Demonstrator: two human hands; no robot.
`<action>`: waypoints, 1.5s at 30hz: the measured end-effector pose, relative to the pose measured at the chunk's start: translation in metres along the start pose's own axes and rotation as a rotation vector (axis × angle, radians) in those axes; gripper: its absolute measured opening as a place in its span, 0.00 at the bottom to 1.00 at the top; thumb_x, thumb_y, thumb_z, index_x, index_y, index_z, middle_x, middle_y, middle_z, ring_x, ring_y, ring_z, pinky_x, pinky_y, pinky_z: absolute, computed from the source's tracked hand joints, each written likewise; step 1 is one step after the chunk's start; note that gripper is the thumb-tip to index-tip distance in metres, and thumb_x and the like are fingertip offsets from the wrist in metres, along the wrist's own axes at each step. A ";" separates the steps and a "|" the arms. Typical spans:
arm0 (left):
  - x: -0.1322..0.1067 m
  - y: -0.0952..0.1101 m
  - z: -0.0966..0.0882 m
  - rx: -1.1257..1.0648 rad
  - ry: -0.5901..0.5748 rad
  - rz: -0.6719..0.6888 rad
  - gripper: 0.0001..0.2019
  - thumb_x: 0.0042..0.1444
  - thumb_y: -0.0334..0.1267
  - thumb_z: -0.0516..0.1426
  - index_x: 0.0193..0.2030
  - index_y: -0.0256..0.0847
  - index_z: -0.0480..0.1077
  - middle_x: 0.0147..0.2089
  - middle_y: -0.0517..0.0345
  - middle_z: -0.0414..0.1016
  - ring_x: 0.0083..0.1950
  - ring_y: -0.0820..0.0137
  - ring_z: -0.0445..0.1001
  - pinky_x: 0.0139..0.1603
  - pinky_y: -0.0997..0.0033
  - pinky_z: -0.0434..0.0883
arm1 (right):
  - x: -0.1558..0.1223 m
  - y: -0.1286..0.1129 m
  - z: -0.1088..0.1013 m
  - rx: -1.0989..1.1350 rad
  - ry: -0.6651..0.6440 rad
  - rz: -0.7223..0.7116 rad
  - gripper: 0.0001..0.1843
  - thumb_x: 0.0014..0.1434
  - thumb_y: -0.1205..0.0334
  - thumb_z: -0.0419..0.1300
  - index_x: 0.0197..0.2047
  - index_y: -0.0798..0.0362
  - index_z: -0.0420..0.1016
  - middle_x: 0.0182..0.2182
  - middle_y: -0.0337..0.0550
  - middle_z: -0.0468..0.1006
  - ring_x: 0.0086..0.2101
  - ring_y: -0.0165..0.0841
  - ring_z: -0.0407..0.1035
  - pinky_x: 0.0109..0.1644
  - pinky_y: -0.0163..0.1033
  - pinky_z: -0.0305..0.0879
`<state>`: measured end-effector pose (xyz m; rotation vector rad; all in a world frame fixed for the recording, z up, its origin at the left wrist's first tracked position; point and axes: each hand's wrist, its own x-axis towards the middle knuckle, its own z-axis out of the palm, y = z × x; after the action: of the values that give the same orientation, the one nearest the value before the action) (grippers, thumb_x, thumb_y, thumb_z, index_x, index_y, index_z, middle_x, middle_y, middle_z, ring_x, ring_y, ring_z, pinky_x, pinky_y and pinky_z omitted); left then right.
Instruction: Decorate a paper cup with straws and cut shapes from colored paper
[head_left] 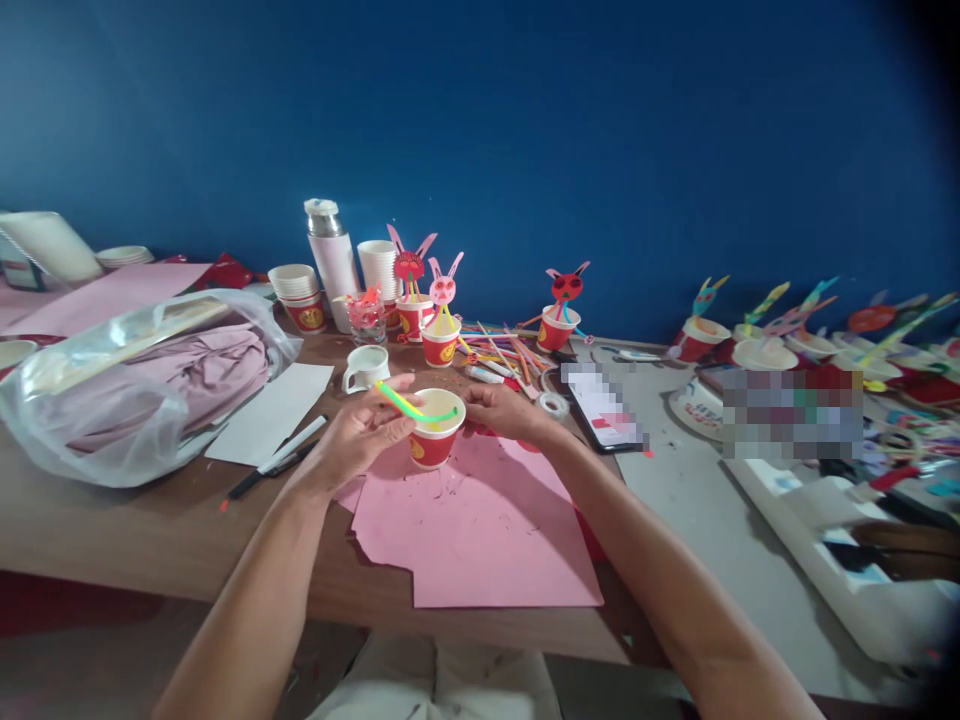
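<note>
A red paper cup [435, 430] stands on a pink paper sheet [480, 520] in front of me. My left hand [360, 430] is closed on a yellow and green straw [409, 407] that lies across the cup's rim. My right hand [502, 408] rests by the cup's right side with curled fingers, touching its rim; what it holds, if anything, is hidden.
A clear bag of pink cloth [142, 380] lies at left, with white paper [274, 410] and a pen [274, 465] beside it. Behind stand a white mug [365, 367], a flask [332, 260], cup stacks [298, 295] and finished rabbit cups [441, 320]. A phone [604, 405] and tape roll [553, 404] lie right.
</note>
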<state>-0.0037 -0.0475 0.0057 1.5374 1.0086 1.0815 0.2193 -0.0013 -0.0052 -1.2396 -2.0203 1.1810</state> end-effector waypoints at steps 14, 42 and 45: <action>0.004 -0.007 0.015 0.359 0.282 0.163 0.15 0.51 0.41 0.57 0.42 0.34 0.74 0.41 0.50 0.78 0.40 0.64 0.76 0.41 0.71 0.72 | -0.001 -0.007 0.009 0.091 -0.035 0.023 0.08 0.55 0.63 0.55 0.26 0.55 0.68 0.23 0.40 0.78 0.26 0.29 0.74 0.28 0.30 0.69; 0.014 0.011 0.014 0.636 -0.005 0.260 0.10 0.57 0.40 0.52 0.34 0.37 0.70 0.36 0.54 0.74 0.39 0.67 0.72 0.41 0.70 0.68 | -0.014 -0.027 -0.014 -0.410 -0.033 -0.152 0.12 0.57 0.65 0.52 0.42 0.49 0.74 0.39 0.40 0.77 0.36 0.32 0.70 0.39 0.35 0.61; 0.010 0.007 0.012 0.675 -0.030 0.321 0.07 0.57 0.37 0.52 0.37 0.37 0.68 0.41 0.51 0.74 0.43 0.66 0.72 0.45 0.67 0.67 | -0.019 -0.032 -0.017 -0.486 -0.135 -0.161 0.14 0.59 0.65 0.50 0.39 0.48 0.77 0.34 0.37 0.78 0.32 0.30 0.69 0.34 0.33 0.58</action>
<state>0.0107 -0.0425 0.0122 2.3144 1.2034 0.9707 0.2257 -0.0177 0.0316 -1.2006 -2.5553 0.7353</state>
